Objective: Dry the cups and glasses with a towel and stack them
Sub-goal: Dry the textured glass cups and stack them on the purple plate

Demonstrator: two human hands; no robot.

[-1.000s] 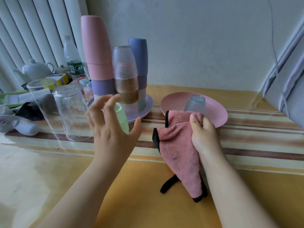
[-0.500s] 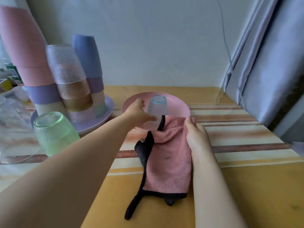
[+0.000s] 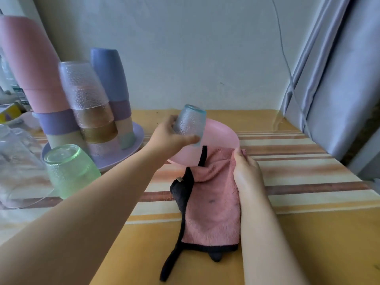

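Since half a second ago the small blue glass (image 3: 190,125) has been lifted off the pink plate (image 3: 223,138) and tilted, gripped by the left hand (image 3: 171,136) just beside the pink towel (image 3: 213,202) held in the right hand (image 3: 245,173), so drying is judged imminent, above the striped counter (image 3: 308,182) walled behind.

A table (image 3: 287,233) under a yellow cloth with brown and cream stripes. Directly on it – a pink plate (image 3: 226,136), a lilac plate (image 3: 135,145) bearing stacked cups, a green glass (image 3: 70,169) upside down, and a clear glass (image 3: 18,171) at the left edge.
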